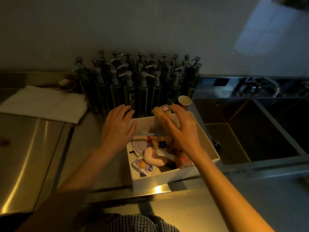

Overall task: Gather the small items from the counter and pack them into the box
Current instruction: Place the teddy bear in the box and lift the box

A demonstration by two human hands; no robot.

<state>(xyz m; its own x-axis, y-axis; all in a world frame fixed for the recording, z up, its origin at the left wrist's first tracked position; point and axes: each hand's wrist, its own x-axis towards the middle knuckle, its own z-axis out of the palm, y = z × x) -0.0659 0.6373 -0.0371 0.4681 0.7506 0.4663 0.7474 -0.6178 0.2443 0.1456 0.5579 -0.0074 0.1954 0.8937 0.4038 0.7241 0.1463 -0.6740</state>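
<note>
box: white open-top box (pixel 168 179) sitting on the steel counter (pixel 30 148), that's my landmark for everything else. It's turned at a bit of an angle to the counter edge.

inside the box: pretty full at the near end. There's a pink rounded case (pixel 153 158), a round pink lid-looking thing (pixel 139 146) behind it, a little printed packet (pixel 144 166) in the near-left corner, and some fuzzy tan bits with a blue star shape (pixel 161 144) in the middle. The far end of the box looks bare white.

left hand: left hand (pixel 117 127) is over the far-left corner of the box, fingers spread and relaxed, thumb right at the rim. It isn't holding anything. Can't tell if it's actually touching the box.

right hand: right hand (pixel 183 131) is above the far-right part of the box, fingers spread wide and loosely bent. A tan plush toy (pixel 161 112) with a small tag pokes up just past its fingertips, over the box's far edge. Honestly can't tell if the thumb has a hold on it, the lighting is really dim.

behind the box: a whole crowd of dark pump bottles (pixel 137 84) against the wall, plus a paper cup (pixel 184 102) just off the far-right corner.

left of the box: a folded white cloth (pixel 43 104).

right of the box: a steel sink (pixel 247 131), right up against it.
</note>
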